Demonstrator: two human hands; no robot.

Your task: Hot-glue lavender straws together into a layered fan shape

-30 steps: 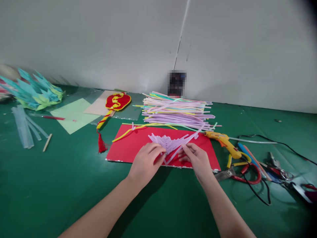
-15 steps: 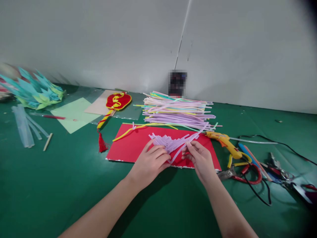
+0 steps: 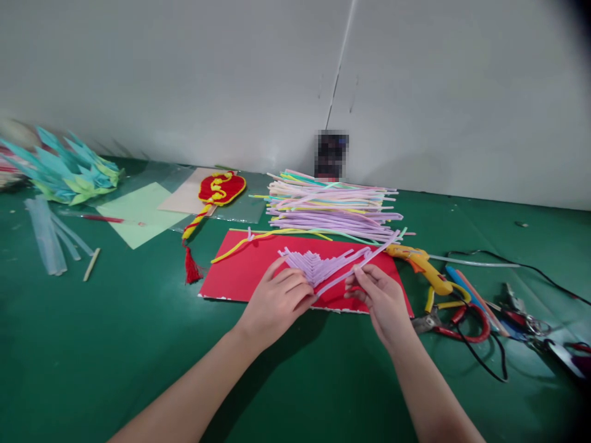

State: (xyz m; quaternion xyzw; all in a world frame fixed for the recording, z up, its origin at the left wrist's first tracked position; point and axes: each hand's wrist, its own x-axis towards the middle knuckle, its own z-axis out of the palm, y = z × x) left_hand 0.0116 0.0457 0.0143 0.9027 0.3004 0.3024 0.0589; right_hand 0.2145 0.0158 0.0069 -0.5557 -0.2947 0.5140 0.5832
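Observation:
A piece of lilac pipe cleaners (image 3: pixel 314 263), bent into nested V shapes, is above the red board (image 3: pixel 240 271). My left hand (image 3: pixel 284 295) is closed at its lower point, with the fingertips over the left side. One long lilac pipe cleaner (image 3: pixel 335 282) runs from that point up to the right. My right hand (image 3: pixel 376 292) pinches this strand between thumb and forefinger, partway along. Its far end slants up toward the pile. A yellow pipe cleaner (image 3: pixel 226 252) lies along the board's upper left.
Behind the board lies a pile of pastel pipe cleaners (image 3: pixel 330 200). A yellow glue gun (image 3: pixel 422 264), pliers (image 3: pixel 462 323) and cords are at right. A red-and-yellow fan ornament (image 3: pixel 221 187), green paper (image 3: pixel 143 212) and blue-green folded-paper piece (image 3: pixel 74 172) sit at left.
My right hand has moved slightly right and down, drawing the long lilac pipe cleaner straighter and away from the V-shaped piece. My left hand stays in place.

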